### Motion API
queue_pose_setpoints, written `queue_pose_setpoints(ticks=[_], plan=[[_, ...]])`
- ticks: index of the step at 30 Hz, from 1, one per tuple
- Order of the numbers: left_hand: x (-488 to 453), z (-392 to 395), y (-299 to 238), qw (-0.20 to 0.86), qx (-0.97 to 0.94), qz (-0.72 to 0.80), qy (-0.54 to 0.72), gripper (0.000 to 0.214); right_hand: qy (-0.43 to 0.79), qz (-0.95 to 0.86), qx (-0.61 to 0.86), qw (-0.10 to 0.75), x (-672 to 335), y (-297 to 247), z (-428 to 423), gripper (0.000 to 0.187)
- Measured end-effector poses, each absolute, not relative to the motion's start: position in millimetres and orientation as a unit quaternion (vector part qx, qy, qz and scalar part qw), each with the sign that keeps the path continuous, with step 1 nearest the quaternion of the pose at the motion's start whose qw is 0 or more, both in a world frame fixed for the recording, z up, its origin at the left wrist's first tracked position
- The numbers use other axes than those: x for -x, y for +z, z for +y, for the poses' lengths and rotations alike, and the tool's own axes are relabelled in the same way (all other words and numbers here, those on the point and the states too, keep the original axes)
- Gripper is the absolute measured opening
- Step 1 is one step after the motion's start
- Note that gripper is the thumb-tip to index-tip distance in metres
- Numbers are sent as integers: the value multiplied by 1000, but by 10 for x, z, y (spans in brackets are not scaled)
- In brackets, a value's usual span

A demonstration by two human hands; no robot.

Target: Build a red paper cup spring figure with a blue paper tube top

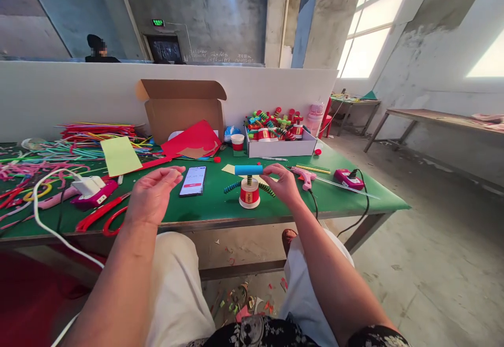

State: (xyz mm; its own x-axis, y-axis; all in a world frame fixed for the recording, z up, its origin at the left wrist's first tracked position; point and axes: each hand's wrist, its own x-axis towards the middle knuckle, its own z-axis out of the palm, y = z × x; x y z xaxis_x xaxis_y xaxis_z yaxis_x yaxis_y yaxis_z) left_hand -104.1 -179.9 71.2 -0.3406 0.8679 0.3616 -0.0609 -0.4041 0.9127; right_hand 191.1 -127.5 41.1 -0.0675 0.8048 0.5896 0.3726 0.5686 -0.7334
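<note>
Apparently, the right hand pinches the right end of a blue tube lying crosswise atop a red-and-white cup figure, where a light, level hold would suit best, while the left hand, fingertips together around nothing visible, hovers beside a phone above the green table.

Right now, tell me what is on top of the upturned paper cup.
A coiled stem rises from the cup, a blue roll across it; the right hand is at one end. Anything inside the cup is covered.
</note>
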Motion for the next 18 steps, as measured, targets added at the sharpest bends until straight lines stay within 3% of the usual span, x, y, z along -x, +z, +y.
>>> queue_pose_setpoints(ticks=[6, 9, 11, 13, 15, 18], plan=[[1341, -2107, 795, 337, -397, 401, 754, 13, 198, -700, 424, 539, -1906, 405, -1265, 10], [1423, -2219, 778, 335, -452, 362, 743, 13, 193, -700, 426, 540, -1913, 396, -1255, 8], [1372, -2285, 724, 386, -598, 360, 602, 20, 190, -702, 423, 541, -1918, 392, -1250, 8], [1223, -2328, 644, 447, -749, 367, 325, 23, 187, -704, 420, 542, -1924, 392, -1247, 8], [1019, -2317, 567, 415, -818, 383, 108, 17, 183, -704, 418, 544, -1930, 395, -1246, 8], [763, -2146, 536, 300, -851, 420, 95, 31, 176, -707, 415, 545, -1940, 397, -1244, 8]])
